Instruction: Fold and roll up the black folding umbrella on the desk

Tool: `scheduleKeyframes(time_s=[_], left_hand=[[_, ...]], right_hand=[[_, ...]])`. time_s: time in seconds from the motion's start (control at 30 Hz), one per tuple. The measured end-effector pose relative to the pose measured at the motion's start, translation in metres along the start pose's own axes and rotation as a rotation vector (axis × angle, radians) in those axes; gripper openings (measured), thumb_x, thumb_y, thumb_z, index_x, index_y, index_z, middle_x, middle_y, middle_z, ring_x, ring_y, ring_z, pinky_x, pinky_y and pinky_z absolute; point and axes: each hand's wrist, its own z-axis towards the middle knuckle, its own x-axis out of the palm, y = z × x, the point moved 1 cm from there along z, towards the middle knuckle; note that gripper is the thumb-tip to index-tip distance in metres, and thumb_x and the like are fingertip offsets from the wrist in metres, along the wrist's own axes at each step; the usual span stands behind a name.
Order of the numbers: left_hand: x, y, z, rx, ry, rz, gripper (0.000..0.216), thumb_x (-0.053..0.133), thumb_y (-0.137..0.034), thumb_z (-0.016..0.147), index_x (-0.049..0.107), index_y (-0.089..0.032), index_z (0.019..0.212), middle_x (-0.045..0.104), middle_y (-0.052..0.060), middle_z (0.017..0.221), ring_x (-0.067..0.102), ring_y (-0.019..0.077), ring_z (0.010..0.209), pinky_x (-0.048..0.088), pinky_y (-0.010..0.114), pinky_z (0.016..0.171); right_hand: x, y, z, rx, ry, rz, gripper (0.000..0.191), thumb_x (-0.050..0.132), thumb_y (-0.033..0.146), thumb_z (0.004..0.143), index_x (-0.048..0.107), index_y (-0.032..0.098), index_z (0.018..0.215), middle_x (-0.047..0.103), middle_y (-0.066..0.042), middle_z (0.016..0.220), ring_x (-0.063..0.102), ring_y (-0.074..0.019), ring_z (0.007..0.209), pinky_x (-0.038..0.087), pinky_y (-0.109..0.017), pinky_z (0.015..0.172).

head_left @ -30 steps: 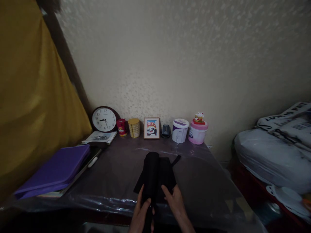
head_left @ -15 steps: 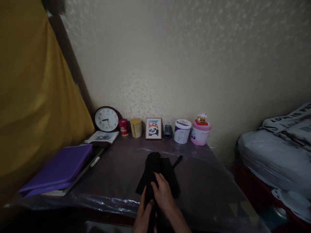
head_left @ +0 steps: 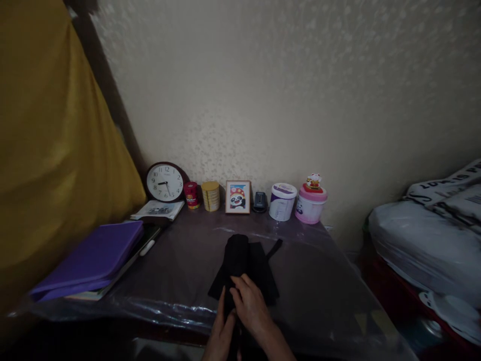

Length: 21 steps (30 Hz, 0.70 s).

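A black folding umbrella (head_left: pixel 236 250) lies on the plastic-covered table in front of me, its loose fabric panels spread to both sides. A narrow black strap (head_left: pixel 275 248) sticks out from it to the right. My left hand (head_left: pixel 220 333) is closed around the near end, thumb and index finger along its left side. On top of the dark fabric, my right hand (head_left: pixel 251 307) has its fingers bent and pinching the cloth. Shadow and the hands hide the near end of the umbrella.
Along the wall stand a clock (head_left: pixel 164 183), a red can (head_left: pixel 191 195), a yellow container (head_left: pixel 211 196), a panda picture frame (head_left: pixel 238 197) and two round tubs (head_left: pixel 283 203). Purple folders (head_left: pixel 88 260) lie at left. Wrapped bedding (head_left: pixel 443 230) is beyond the right edge.
My right hand has slid slightly back towards me over the fabric. The left hand stays almost in place on the umbrella.
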Motion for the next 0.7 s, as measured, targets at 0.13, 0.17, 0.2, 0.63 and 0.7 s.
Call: scheduleKeyframes(time_s=[0.13, 0.17, 0.2, 0.63, 0.7], left_hand=[[-0.002, 0.007, 0.003, 0.031, 0.003, 0.053, 0.076, 0.037, -0.052, 0.082, 0.001, -0.021, 0.142, 0.048, 0.014, 0.125, 0.061, 0.014, 0.061, 0.045, 0.025, 0.048], [-0.003, 0.01, 0.004, 0.065, -0.018, 0.075, 0.075, 0.037, -0.051, 0.082, 0.005, -0.019, 0.142, 0.037, 0.015, 0.135, 0.063, 0.0174, 0.079, 0.048, 0.026, 0.059], [-0.004, 0.014, 0.006, 0.103, -0.044, 0.107, 0.073, 0.037, -0.049, 0.082, 0.011, -0.016, 0.141, 0.027, 0.014, 0.141, 0.058, 0.0203, 0.098, 0.049, 0.027, 0.072], [-0.002, 0.012, 0.001, 0.241, -0.13, 0.322, 0.073, 0.03, -0.037, 0.088, -0.013, -0.007, 0.139, 0.017, 0.018, 0.144, 0.025, 0.0204, 0.131, 0.023, 0.035, 0.106], [-0.003, 0.009, 0.0, 0.293, -0.146, 0.365, 0.075, 0.03, -0.039, 0.087, -0.015, -0.009, 0.139, 0.014, 0.018, 0.145, 0.026, 0.0226, 0.131, 0.023, 0.038, 0.105]], right_hand=[[0.0, 0.002, -0.003, -0.049, 0.0, 0.007, 0.034, 0.037, 0.019, 0.087, 0.056, 0.018, 0.115, 0.056, -0.008, 0.103, 0.053, -0.0181, 0.1, 0.042, -0.028, 0.088], [0.0, 0.002, -0.003, -0.06, -0.004, 0.001, 0.034, 0.037, 0.018, 0.087, 0.056, 0.018, 0.115, 0.056, -0.007, 0.101, 0.053, -0.0178, 0.098, 0.042, -0.027, 0.087], [0.0, 0.003, -0.004, -0.073, -0.002, -0.006, 0.033, 0.037, 0.018, 0.087, 0.057, 0.019, 0.114, 0.056, -0.007, 0.099, 0.053, -0.0174, 0.097, 0.042, -0.027, 0.086], [-0.005, 0.005, -0.012, -0.186, 0.012, -0.031, 0.031, 0.037, 0.017, 0.088, 0.06, 0.029, 0.106, 0.053, -0.002, 0.09, 0.049, -0.0134, 0.085, 0.042, -0.025, 0.077], [-0.003, 0.004, -0.012, -0.193, 0.013, -0.029, 0.03, 0.038, 0.017, 0.088, 0.06, 0.028, 0.105, 0.052, -0.002, 0.091, 0.048, -0.0129, 0.085, 0.042, -0.024, 0.076]])
